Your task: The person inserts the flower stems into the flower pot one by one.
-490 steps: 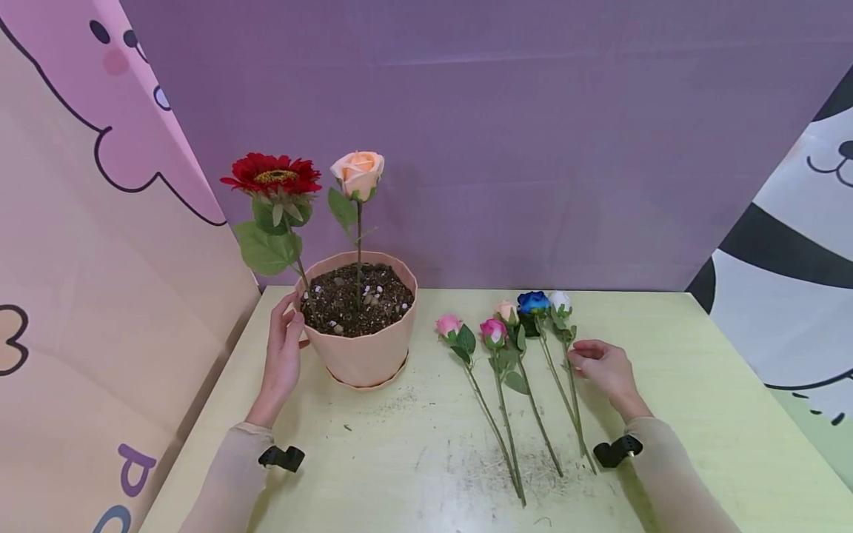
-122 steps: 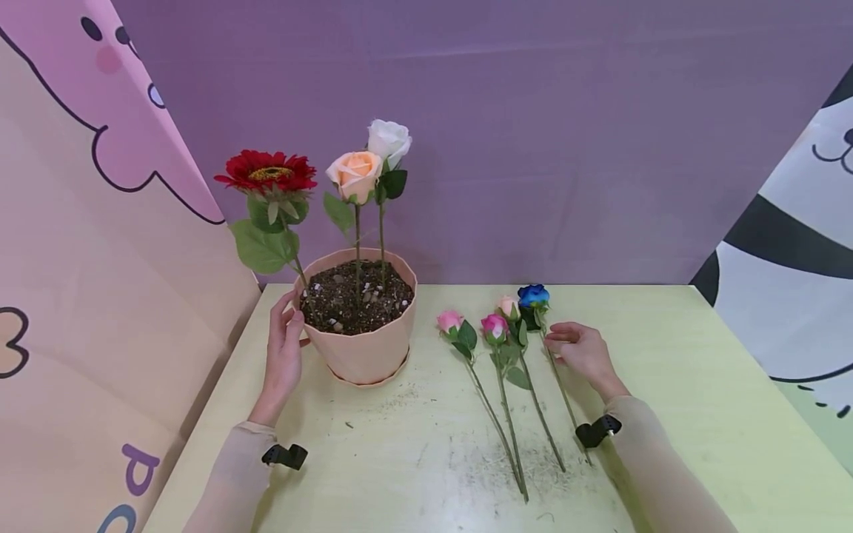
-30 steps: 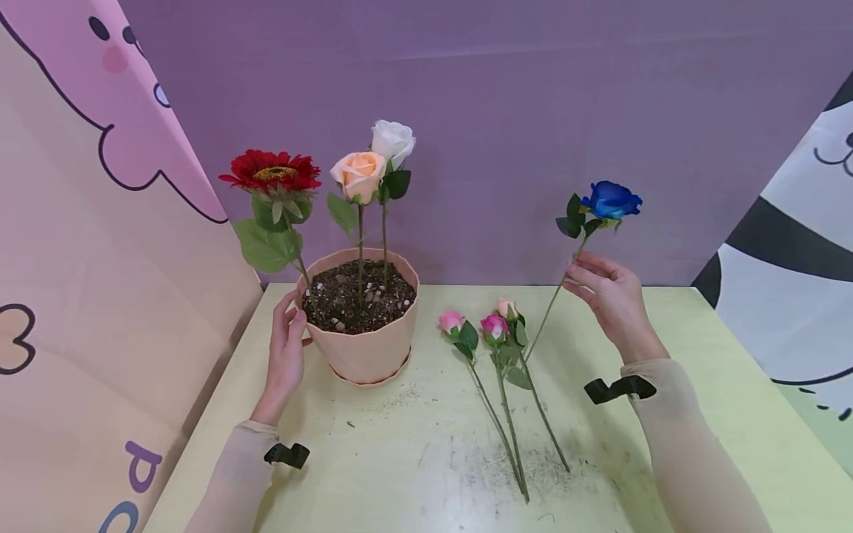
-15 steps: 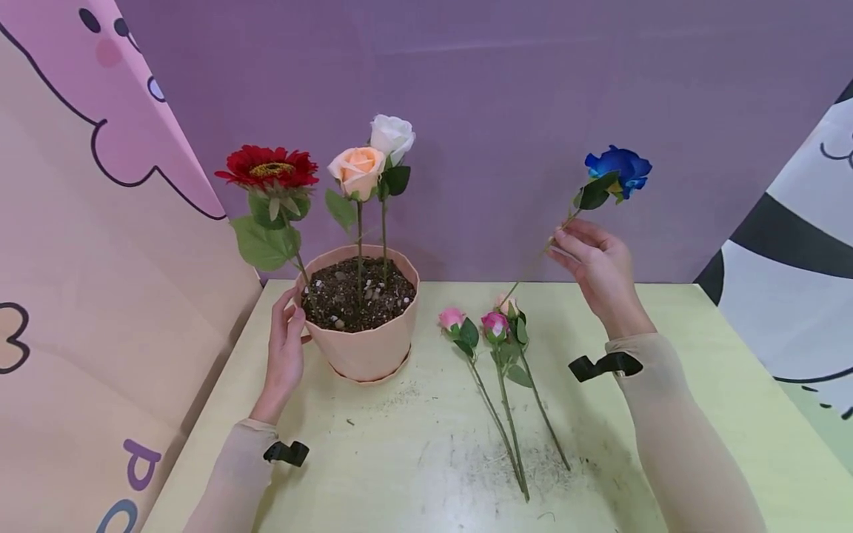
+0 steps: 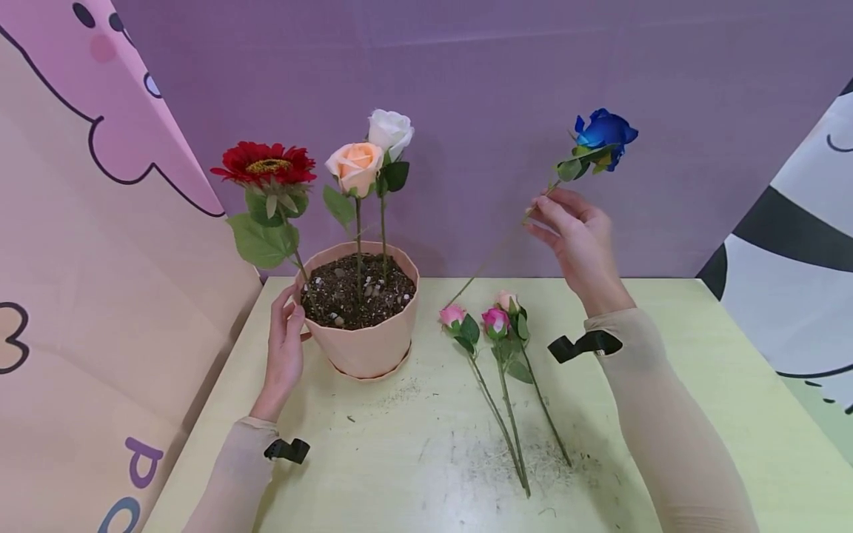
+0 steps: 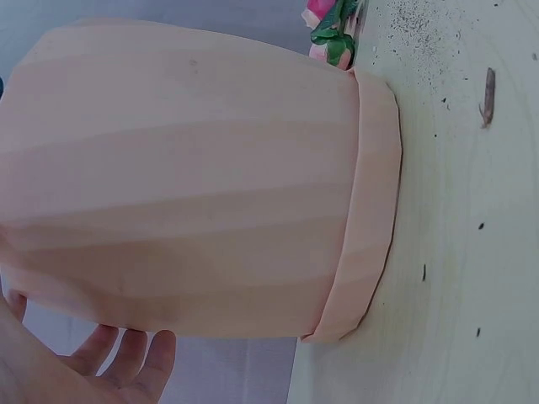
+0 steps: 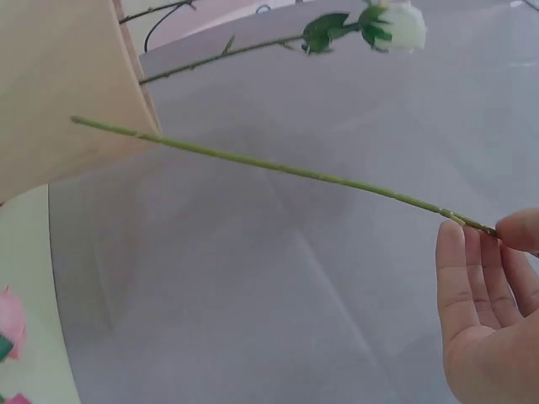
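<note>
My right hand [image 5: 576,237] pinches the stem of a blue rose [image 5: 605,135] between thumb and fingers, up against the purple backdrop. Its bloom leans to the upper right, and the bare stem [image 7: 278,167] slopes down left toward the pot. In the right wrist view, the stem's free end overlaps the pot wall. My left hand [image 5: 285,344] rests against the left side of a pink flower pot [image 5: 363,348], its fingers [image 6: 156,362] along the wall. Standing in the pot's dark soil [image 5: 333,296] are a red daisy-like flower [image 5: 268,164], a peach rose [image 5: 356,169] and a white rose [image 5: 390,133].
Three flowers lie on the pale table [image 5: 400,466], right of the pot: a light pink rose [image 5: 453,316], a deep pink rose [image 5: 496,323] and a small peach rose [image 5: 508,301]. Soil crumbs [image 5: 526,463] are scattered near their stem ends. The purple backdrop [image 5: 480,148] rises behind the table.
The white rose has gone from the table into the pot. My right hand has picked up the blue rose, raised it and carried it left. My left hand stays at the pot.
</note>
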### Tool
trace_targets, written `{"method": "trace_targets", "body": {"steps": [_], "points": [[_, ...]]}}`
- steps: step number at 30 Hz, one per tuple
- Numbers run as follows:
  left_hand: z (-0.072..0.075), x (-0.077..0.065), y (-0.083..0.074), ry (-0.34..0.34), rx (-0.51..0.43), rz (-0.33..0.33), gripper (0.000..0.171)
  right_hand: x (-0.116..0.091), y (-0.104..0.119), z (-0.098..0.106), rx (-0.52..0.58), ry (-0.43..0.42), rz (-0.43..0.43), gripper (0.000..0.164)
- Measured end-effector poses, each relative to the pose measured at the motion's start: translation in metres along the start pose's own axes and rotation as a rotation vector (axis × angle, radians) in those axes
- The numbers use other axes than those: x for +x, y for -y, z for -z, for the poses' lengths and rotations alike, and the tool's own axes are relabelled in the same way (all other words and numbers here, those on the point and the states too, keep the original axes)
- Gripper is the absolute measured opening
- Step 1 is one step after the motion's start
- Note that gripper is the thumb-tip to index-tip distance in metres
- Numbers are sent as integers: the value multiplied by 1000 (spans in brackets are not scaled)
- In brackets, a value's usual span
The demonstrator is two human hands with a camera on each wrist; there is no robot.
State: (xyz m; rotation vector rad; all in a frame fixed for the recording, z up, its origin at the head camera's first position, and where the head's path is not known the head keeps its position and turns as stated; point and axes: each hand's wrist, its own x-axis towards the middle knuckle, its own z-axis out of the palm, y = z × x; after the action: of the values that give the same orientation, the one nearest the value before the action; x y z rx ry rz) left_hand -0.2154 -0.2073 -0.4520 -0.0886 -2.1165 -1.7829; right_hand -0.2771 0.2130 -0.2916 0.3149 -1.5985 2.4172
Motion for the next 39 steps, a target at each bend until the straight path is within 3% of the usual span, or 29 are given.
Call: {"method": "trace_targets", "body": {"steps": [19, 22, 30, 39], "points": [[-1, 0, 1, 6, -7, 9, 52, 4, 11, -66, 19, 121, 124, 13], [-1, 0, 1, 5, -6, 7, 52, 5, 10, -77, -18, 140, 152, 10], [0, 1, 0, 2, -7, 9, 52, 2, -4, -102, -238, 192, 169, 15], [1, 1, 0, 15, -6, 23, 52, -8, -13, -124, -250, 262, 187, 22]]}}
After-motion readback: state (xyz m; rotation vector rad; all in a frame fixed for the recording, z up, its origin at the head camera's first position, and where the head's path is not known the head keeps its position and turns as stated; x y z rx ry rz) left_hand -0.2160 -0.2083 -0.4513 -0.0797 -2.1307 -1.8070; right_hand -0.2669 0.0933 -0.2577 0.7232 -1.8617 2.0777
